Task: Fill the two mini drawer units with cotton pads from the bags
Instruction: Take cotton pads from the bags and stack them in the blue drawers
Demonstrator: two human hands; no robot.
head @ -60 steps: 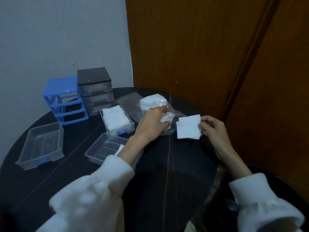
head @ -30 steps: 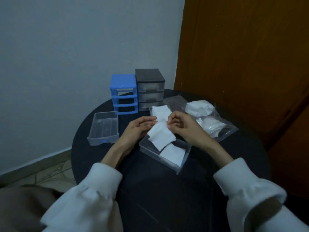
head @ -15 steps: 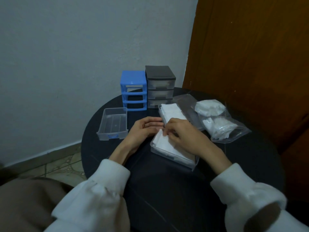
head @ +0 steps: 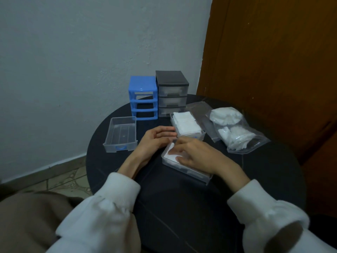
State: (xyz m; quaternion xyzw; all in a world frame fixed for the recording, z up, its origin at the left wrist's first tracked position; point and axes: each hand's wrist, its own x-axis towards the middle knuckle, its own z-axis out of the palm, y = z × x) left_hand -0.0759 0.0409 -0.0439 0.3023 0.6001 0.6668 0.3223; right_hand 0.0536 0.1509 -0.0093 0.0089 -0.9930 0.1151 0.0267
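Two drawers filled | pads [head: 170,155] pressed flat by open right hand [head: 196,155] to fit | drawer [head: 189,173] steadied by loose, empty left hand [head: 156,141]

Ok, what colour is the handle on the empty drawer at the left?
Blue, on the clear drawer, seen in the head view.

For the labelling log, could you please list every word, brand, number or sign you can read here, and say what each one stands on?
No readable text: none appears anywhere in this view.
Blue drawer unit: plain plastic, no label.
Grey drawer unit: no label showing.
Clear drawers, such as the empty one: no print.
Bags of cotton pads: clear plastic, no print visible.
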